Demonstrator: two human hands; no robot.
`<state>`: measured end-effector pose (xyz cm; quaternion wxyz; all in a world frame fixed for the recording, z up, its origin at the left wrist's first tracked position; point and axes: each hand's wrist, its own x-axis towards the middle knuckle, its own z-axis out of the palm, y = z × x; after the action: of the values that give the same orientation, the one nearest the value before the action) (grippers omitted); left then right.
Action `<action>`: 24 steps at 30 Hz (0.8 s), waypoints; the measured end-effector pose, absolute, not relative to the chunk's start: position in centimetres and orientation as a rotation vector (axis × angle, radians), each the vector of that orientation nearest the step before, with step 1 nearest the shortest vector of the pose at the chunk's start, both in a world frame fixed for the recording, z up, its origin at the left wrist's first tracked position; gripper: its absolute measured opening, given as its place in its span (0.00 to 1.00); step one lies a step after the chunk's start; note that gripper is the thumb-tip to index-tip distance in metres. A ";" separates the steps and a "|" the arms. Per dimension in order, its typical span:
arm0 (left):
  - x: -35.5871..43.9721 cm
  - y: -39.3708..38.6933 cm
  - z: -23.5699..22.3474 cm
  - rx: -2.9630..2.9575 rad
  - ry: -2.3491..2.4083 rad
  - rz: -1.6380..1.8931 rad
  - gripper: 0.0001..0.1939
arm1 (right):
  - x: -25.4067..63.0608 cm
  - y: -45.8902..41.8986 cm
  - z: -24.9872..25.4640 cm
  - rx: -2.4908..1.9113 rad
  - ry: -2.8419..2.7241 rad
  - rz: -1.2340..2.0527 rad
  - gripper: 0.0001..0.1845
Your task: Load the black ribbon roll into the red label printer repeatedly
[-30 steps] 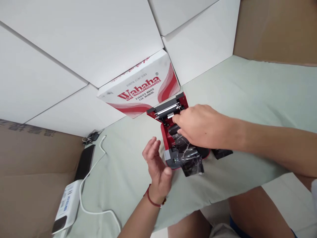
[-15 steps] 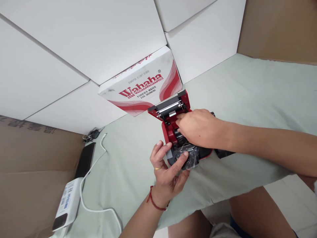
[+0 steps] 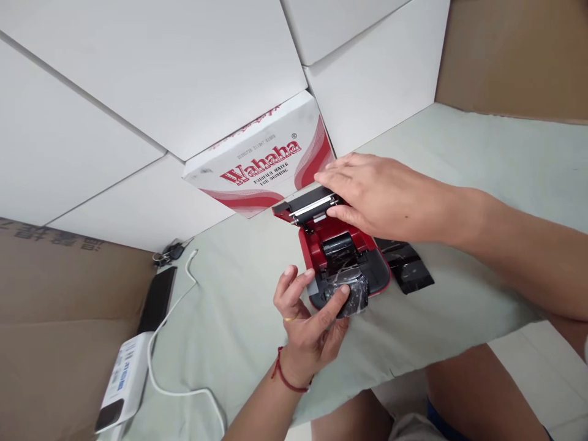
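Note:
A small red-and-black label printer (image 3: 379, 272) lies on the cloth with its lid (image 3: 303, 205) raised. Inside sits a dark roll (image 3: 339, 248), and a glossy black strip (image 3: 356, 300) comes out over the front edge. My left hand (image 3: 312, 324) grips that front edge, one fingertip pressing on the strip and other fingers at the printer's left side. Across the lid's right part lies my right hand (image 3: 381, 193), its fingers behind the upper edge and its thumb on the inner side near the roller (image 3: 315, 209).
Behind the printer a white-and-red Wahaha carton (image 3: 261, 162) leans against white panels. More black film (image 3: 408, 269) lies right of the printer. At left are a white cable (image 3: 158, 380), a white box-shaped device (image 3: 126, 373), a black flat object (image 3: 157, 300) and black clips (image 3: 172, 251).
My right hand has come out of the printer's roll compartment and moved up onto the raised lid, uncovering the roll. My left hand stays at the front edge.

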<state>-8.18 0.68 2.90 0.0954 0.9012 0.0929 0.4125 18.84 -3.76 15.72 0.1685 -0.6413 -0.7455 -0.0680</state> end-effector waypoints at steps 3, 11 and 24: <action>-8.2 0.7 2.8 2.679 0.233 1.257 0.24 | 18.3 -5.2 17.0 -1.979 -2.284 -0.100 0.12; -8.1 1.4 1.8 2.275 0.243 1.326 0.34 | 17.1 -7.6 18.2 -1.978 -2.624 0.277 0.09; -8.1 3.0 2.0 1.739 0.499 1.120 0.15 | 16.6 -6.6 19.0 -1.970 -2.647 0.268 0.08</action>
<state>-8.12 3.02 1.96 0.4855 0.7145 0.2051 0.4602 16.55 -6.64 19.00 -0.0841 -0.5929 -0.7968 0.0807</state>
